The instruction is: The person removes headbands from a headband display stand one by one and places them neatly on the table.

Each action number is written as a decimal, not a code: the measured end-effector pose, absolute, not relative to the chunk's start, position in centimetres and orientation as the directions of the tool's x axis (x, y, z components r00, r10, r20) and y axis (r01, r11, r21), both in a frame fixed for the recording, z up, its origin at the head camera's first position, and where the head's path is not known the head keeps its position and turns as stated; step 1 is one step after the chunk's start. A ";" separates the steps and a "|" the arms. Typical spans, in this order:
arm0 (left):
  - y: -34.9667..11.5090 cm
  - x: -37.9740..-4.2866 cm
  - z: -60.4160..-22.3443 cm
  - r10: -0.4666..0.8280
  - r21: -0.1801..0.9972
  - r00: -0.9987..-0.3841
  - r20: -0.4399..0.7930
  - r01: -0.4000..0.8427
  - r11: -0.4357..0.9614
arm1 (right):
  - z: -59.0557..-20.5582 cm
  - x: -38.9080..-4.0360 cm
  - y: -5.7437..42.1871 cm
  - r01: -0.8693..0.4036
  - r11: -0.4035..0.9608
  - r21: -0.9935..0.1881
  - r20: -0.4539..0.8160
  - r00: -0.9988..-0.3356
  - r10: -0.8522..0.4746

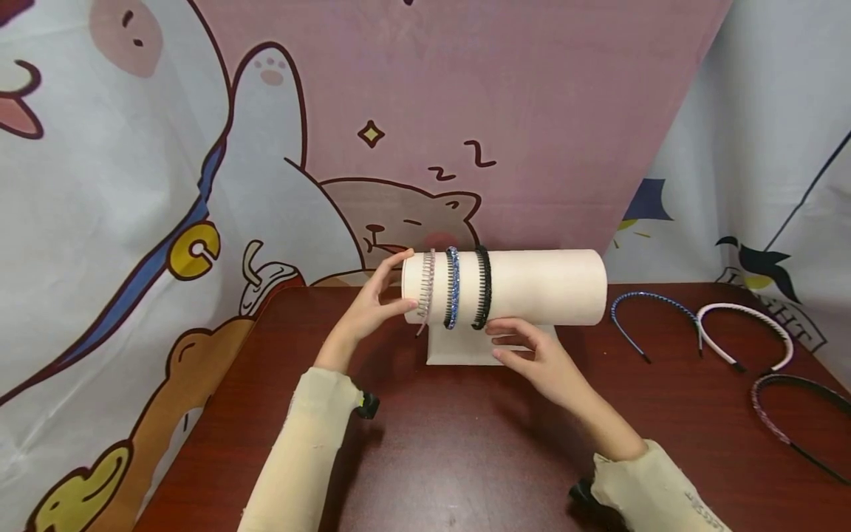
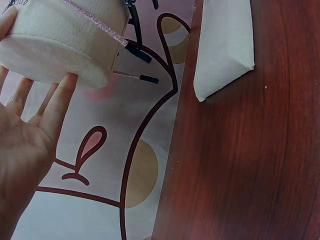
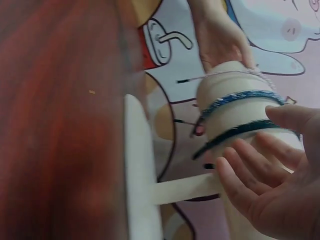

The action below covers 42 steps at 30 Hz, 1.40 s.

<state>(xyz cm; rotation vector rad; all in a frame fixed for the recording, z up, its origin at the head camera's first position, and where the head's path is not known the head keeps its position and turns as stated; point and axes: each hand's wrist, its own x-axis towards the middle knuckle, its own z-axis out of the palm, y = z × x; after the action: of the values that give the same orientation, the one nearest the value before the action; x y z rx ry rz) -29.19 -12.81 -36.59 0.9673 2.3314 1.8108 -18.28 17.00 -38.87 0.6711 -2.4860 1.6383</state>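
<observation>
A cream cylindrical headband stand (image 1: pixel 541 284) lies level on its base. A pink headband (image 1: pixel 428 288), a blue glittery headband (image 1: pixel 453 288) and a black toothed headband (image 1: pixel 484 288) ring its left half, side by side. My left hand (image 1: pixel 368 310) grips the stand's left end, with fingers at the top edge and thumb on the front, beside the pink headband. The pink headband's black-tipped ends (image 2: pixel 137 52) hang below the roll. My right hand (image 1: pixel 535 362) is below the roll, loosely bent fingers near the black headband's lower end; thumb and fingers are apart in the right wrist view.
On the table's right lie a blue headband (image 1: pixel 654 295), a white headband (image 1: pixel 751 310) and a dark pink headband (image 1: pixel 771 417). A cartoon-printed curtain (image 1: pixel 532 111) hangs right behind the table's back edge. The stand's flat base (image 1: pixel 459 351) rests on the dark red wooden table (image 1: pixel 425 458).
</observation>
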 end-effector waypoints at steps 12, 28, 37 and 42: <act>-12.8 -29.2 -36.5 0.490 0.890 -0.808 0.328 0.438 0.128 | -32.3 -19.2 18.8 -0.519 0.409 -0.750 0.473 -0.854 -0.216; -12.8 -29.2 -36.7 0.490 0.892 -0.810 0.323 0.434 0.128 | -28.2 -26.8 20.4 -0.602 0.450 -0.660 0.368 -0.781 -0.505; -12.7 -28.6 -36.1 0.484 0.900 -0.817 0.312 0.418 0.126 | -27.7 -28.4 19.6 -0.612 0.537 -0.581 0.216 -0.752 -0.623; -12.5 -27.3 -34.6 0.492 0.903 -0.814 0.309 0.414 0.117 | -27.9 -28.4 19.6 -0.634 0.527 -0.567 0.263 -0.745 -0.613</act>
<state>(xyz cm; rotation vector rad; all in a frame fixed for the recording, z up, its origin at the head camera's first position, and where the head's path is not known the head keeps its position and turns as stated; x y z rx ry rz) -27.33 -12.52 -34.62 0.9336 2.2975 1.8185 -28.37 19.62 -27.85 1.1095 -2.7172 1.0287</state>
